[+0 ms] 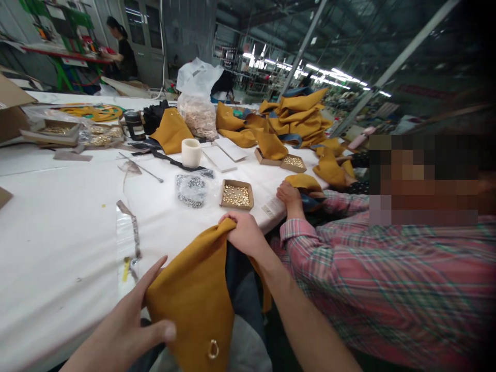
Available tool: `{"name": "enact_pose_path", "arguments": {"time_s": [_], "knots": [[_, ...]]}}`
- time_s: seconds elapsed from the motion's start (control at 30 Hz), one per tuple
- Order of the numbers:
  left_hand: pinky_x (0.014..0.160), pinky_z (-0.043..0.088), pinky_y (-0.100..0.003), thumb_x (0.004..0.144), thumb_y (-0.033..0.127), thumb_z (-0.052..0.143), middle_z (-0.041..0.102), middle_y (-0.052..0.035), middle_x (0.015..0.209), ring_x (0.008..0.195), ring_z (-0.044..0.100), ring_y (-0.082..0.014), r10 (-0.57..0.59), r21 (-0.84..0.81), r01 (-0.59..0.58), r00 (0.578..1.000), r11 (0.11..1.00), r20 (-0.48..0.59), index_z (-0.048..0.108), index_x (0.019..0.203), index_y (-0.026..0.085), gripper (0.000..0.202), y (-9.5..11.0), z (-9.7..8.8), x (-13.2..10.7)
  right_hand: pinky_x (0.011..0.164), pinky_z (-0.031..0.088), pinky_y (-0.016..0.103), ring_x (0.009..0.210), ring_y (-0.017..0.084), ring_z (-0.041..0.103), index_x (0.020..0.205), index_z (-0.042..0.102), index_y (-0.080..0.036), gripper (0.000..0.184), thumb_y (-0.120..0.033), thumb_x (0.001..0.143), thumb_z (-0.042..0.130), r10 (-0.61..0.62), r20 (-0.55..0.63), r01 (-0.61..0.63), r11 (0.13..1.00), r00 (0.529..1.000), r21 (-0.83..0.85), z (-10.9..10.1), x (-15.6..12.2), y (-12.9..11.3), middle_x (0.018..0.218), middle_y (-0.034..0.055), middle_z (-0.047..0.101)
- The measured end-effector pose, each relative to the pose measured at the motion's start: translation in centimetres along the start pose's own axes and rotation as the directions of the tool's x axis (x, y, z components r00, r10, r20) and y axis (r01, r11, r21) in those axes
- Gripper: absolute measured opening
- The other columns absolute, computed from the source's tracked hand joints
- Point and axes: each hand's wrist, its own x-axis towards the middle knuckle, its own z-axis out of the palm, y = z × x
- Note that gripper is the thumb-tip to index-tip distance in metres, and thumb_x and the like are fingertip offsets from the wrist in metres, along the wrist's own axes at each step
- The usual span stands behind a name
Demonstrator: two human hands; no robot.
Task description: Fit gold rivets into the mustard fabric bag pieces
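Observation:
I hold a mustard-yellow fabric bag piece (pixel 197 294) over my lap at the table's front edge. My left hand (pixel 134 320) grips its lower left side, thumb pressed on the front and fingers behind. My right hand (pixel 244 232) is closed on the top corner of the same piece. A brass ring (pixel 213 349) is fixed near the piece's bottom. A small cardboard box of gold rivets (pixel 236 195) lies just beyond my right hand.
A person in a pink plaid shirt (pixel 387 279) sits close on my right, one hand (pixel 289 196) on the white table (pixel 58 232). A bag of silver parts (pixel 190 188), a white roll (pixel 191 152) and a pile of yellow pieces (pixel 298 119) lie further back.

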Motion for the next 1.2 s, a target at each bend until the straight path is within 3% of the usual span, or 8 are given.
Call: {"name": "enact_pose_path", "arguments": {"time_s": [0.13,0.27,0.47,0.7,0.83,0.97,1.07,1.2], "knots": [[0.101,0.065,-0.031,0.106,0.074,0.07,0.084,-0.0029,0.132,0.12,0.078,-0.0277,0.083,0.133,-0.054,0.971,0.99,-0.222,0.068,0.151,0.028,0.064,0.1,0.7,0.0,0.083,0.054,0.031,0.101,0.027,0.081,0.107,0.086,-0.025,0.033,-0.008,0.082,0.074,-0.027,0.034,0.038,0.91,0.999,-0.413,0.4,1.4,-3.4,0.105,0.0055,0.088],[0.065,0.052,-0.021,0.113,0.065,0.062,0.074,0.0055,0.08,0.077,0.074,-0.0166,0.227,0.316,-0.107,0.899,0.943,-0.375,0.077,0.109,0.026,0.042,1.6,-0.1,-0.2,0.089,0.056,0.036,0.11,0.031,0.083,0.12,0.085,-0.031,0.035,-0.013,0.091,0.077,-0.069,0.162,0.158,0.757,0.984,-0.634,0.3,1.0,-5.7,0.113,0.0068,0.089],[0.076,0.06,-0.026,0.116,0.035,0.06,0.09,0.0044,0.123,0.095,0.089,-0.0213,0.606,0.699,-0.141,0.635,0.701,-0.479,0.077,0.141,0.032,0.031,1.1,-0.7,0.1,0.084,0.063,0.045,0.099,0.04,0.086,0.12,0.08,-0.017,0.027,-0.009,0.1,0.064,0.033,0.033,0.007,0.589,0.999,-0.808,-0.1,-2.4,-7.6,0.105,0.0187,0.086],[0.092,0.06,-0.027,0.113,0.015,0.061,0.088,-0.0027,0.136,0.104,0.089,-0.0208,0.757,0.802,-0.072,0.388,0.594,-0.526,0.074,0.154,0.027,0.045,2.2,-0.5,-0.8,0.131,0.057,0.059,0.153,0.037,0.069,0.178,0.049,-0.032,0.094,0.0,0.092,0.068,-0.254,-0.004,0.226,0.866,0.967,-0.445,-2.1,-6.5,-9.3,0.174,0.0101,0.065],[0.122,0.053,-0.019,0.111,0.013,0.06,0.084,-0.0004,0.146,0.125,0.083,-0.0162,0.783,0.782,-0.226,0.42,0.58,-0.459,0.073,0.157,0.029,0.051,0.8,-2.1,-1.0,0.145,0.039,0.064,0.173,0.04,0.046,0.182,0.044,-0.036,0.111,-0.025,0.087,0.099,-0.21,0.217,0.229,0.971,0.953,-0.064,-2.3,-6.5,-6.6,0.189,0.0079,0.044],[0.14,0.036,-0.02,0.108,0.011,0.052,0.075,0.005,0.16,0.144,0.074,-0.0122,0.775,0.798,-0.266,0.526,0.541,-0.35,0.065,0.165,0.03,0.061,-2.5,-3.8,-1.7,0.107,0.072,0.049,0.128,0.031,0.081,0.175,0.053,-0.032,0.087,-0.07,0.102,0.083,-0.159,0.256,0.006,0.86,0.953,0.51,-1.3,-4.2,-1.5,0.172,0.0156,0.065],[0.141,0.035,-0.027,0.108,0.011,0.05,0.072,0.0047,0.164,0.15,0.07,-0.0135,0.752,0.757,-0.321,0.576,0.569,-0.321,0.065,0.163,0.03,0.061,-3.7,-4.4,-2.4,0.079,0.072,0.034,0.106,0.021,0.08,0.168,0.061,-0.032,0.059,-0.053,0.113,0.068,-0.123,0.129,0.04,0.858,0.984,0.512,-0.2,-2.4,1.1,0.166,0.0142,0.068],[0.134,0.042,-0.025,0.105,0.01,0.048,0.074,0.0039,0.162,0.148,0.072,-0.0138,0.735,0.734,-0.357,0.617,0.578,-0.28,0.065,0.162,0.031,0.063,-3.1,-4.7,-2.6,0.137,0.051,0.051,0.163,0.026,0.057,0.173,0.058,-0.039,0.072,-0.021,0.105,0.073,-0.408,0.265,0.316,0.89,0.874,0.327,0.9,-0.8,1.4,0.183,0.0043,0.054]]}}
